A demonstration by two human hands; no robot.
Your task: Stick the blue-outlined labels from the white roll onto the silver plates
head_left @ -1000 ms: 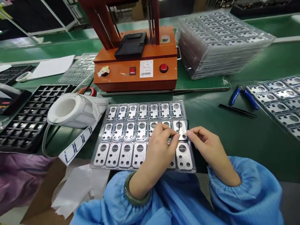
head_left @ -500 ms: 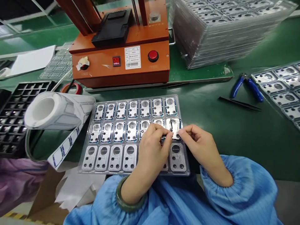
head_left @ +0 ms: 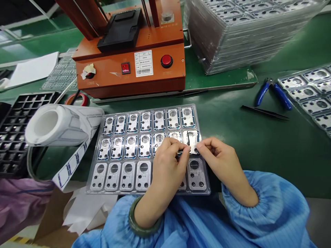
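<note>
The metal plate (head_left: 194, 137) lies in the right-hand end compartment of the middle row of a clear tray (head_left: 90, 184), on the counter (head_left: 232, 120) directly before the person. A thin dark strip (head_left: 188, 137) runs lengthwise over its face. A second earlier, dark edging jutted past the plate's right side; now it sits nearer the outline, so the piece appears better lined up, though the hands have not left it. Over the last half second almost nothing shifts.

The plate is silvery and shiny, with a large round opening and smaller dark holes, partly hidden by fingers. Plates in the upper two rows show blue-and-dark edging; those in the bottom row look plainer.

The left hand (head_left: 172, 160) has thumb and forefinger pinched together, apparently on the strip's lower end. The right hand (head_left: 219, 158) is half curled, its thumb at the plate's right edge; whether it grips anything cannot be told.

Farther out, a white roll (head_left: 66, 127) trails printed film left of the tray. Black tweezers (head_left: 263, 112) and blue-handled cutters (head_left: 282, 97) lie to the right. Behind stand an orange machine (head_left: 111, 81) and a tall stack of filled trays (head_left: 232, 48).
</note>
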